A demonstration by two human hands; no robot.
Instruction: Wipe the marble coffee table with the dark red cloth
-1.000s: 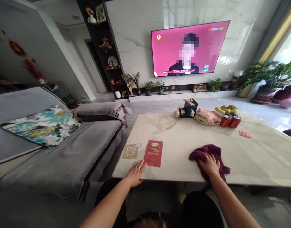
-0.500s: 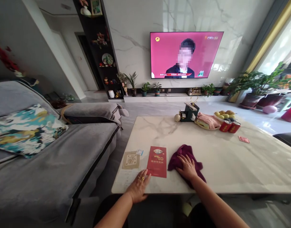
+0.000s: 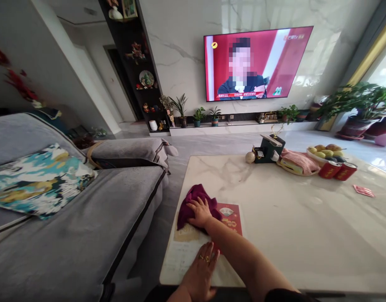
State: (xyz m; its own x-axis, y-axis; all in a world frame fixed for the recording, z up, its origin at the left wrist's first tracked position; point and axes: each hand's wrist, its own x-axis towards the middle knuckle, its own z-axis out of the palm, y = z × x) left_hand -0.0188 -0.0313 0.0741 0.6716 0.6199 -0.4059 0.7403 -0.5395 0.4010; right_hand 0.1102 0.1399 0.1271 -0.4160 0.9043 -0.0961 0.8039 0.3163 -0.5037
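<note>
My right hand presses down on a dark purple cloth at the left side of the marble-patterned table, its fingers spread over the fabric. The cloth overlaps a red printed card or envelope and mostly hides a beige patterned square. Part of the red piece lies under my right forearm. Nearer the front edge, my left hand rests flat and open, with rings on its fingers. Its fingertips are by the red piece's lower corner.
Toward the far right of the table stand a dark green box, a basket with a pink cloth, a fruit bowl, red cans and a small red packet. A grey sofa is on the left.
My right hand has slid the purple cloth left, from the right of the red piece to across it and the beige square. My left hand stays near the front edge. The view has shifted.
</note>
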